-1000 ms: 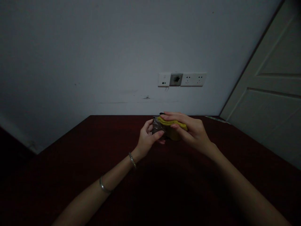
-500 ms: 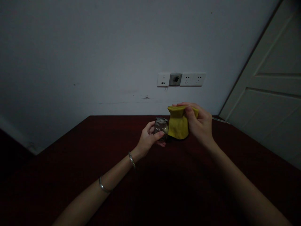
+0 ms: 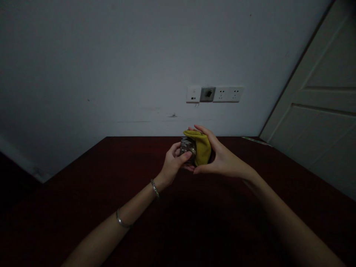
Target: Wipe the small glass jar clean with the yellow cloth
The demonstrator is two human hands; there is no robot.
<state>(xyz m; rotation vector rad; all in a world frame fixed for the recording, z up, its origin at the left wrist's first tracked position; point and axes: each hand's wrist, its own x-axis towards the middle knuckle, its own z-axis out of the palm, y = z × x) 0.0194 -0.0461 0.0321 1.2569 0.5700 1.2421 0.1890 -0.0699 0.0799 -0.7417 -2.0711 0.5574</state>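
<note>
My left hand (image 3: 172, 157) is closed round a dark, shiny, see-through object (image 3: 187, 147), which looks like a small glass or plastic-wrapped piece; its exact kind is unclear in the dim light. The thumb presses on its near face. Against its right side lies a yellow cloth (image 3: 203, 148), soft and folded, perhaps a small pouch. My right hand (image 3: 218, 154) curves round the cloth from the right, fingers over the top and thumb below, holding it against the dark object. Both hands are raised near the table's far edge.
The dark red table (image 3: 125, 167) meets a pale wall (image 3: 125, 66). A row of sockets and a switch (image 3: 207, 94) sits on the wall. At the right stands a panelled door (image 3: 328, 122). A thin pale strip (image 3: 257, 141) lies along the table's back right edge.
My right hand has moved left and changed its grip from pinching the cloth's top to cupping its side. The yellow cloth has shifted left onto the dark object, partly covering it.
</note>
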